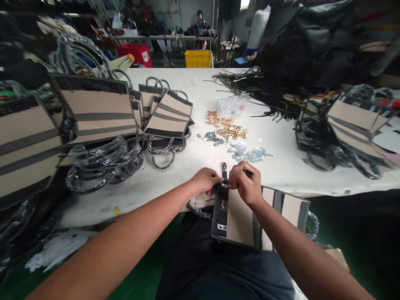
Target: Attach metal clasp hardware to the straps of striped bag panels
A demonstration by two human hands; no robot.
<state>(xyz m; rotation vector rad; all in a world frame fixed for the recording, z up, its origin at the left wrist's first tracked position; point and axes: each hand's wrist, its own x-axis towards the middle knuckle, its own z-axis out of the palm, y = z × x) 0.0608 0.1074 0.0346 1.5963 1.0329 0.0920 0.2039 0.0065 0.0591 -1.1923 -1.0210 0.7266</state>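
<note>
A beige and dark-striped bag panel (240, 225) lies across my lap and the table's front edge. Metal fittings (224, 204) sit along its dark left band, and a white-looking plate (222, 227) is lower on that band. My left hand (206, 180) pinches at the panel's upper left corner, beside a small metal plate (225, 185); what is between the fingertips is hidden. Closed in a fist over the same corner, my right hand (246, 181) grips a dark-handled tool (249, 173) whose tip I cannot see. A short dark strap with metal pieces (224, 167) extends just beyond the hands.
Gold-coloured fittings (229, 127) and flat grey metal plates (250, 153) lie in piles ahead, near a clear plastic bag (231, 106). Stacked bag panels with wrapped handles stand left (100, 104) and right (356, 121). Dark straps (265, 89) spread at the back right. A person sits far off.
</note>
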